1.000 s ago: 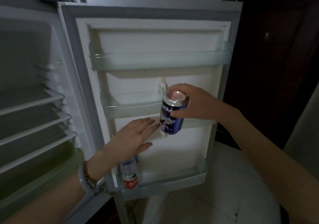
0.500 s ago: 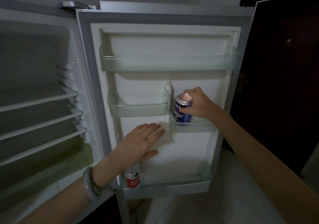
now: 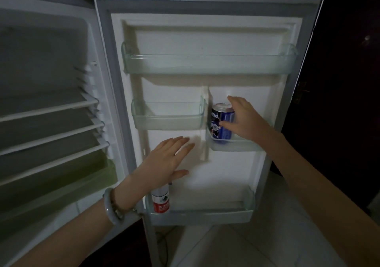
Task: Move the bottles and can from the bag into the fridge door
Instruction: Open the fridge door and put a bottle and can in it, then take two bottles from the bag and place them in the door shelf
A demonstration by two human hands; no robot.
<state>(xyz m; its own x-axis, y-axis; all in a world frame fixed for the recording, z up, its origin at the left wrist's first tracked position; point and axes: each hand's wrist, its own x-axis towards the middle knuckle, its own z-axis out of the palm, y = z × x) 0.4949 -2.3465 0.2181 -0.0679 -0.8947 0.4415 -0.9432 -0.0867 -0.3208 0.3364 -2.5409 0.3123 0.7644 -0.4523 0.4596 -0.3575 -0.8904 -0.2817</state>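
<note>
A blue can (image 3: 222,123) stands upright at the left end of the small right-hand middle door bin (image 3: 236,146). My right hand (image 3: 244,120) holds it from the right, thumb across its front and fingers behind its top. My left hand (image 3: 166,162) is flat with fingers straight against the inner door panel, below the left middle bin (image 3: 168,120). A clear bottle with a red label (image 3: 161,202) stands at the left end of the bottom door shelf (image 3: 205,215); my left wrist hides its top. The bag is out of view.
The wide top door shelf (image 3: 209,65) holds nothing visible. The fridge compartment with white wire racks (image 3: 51,131) is open on the left. A dark door (image 3: 345,81) stands to the right, and pale floor tiles (image 3: 246,246) lie below.
My right hand carried the can rightwards and down into the right middle bin, then slid from its top to its side. My left hand stayed on the door panel.
</note>
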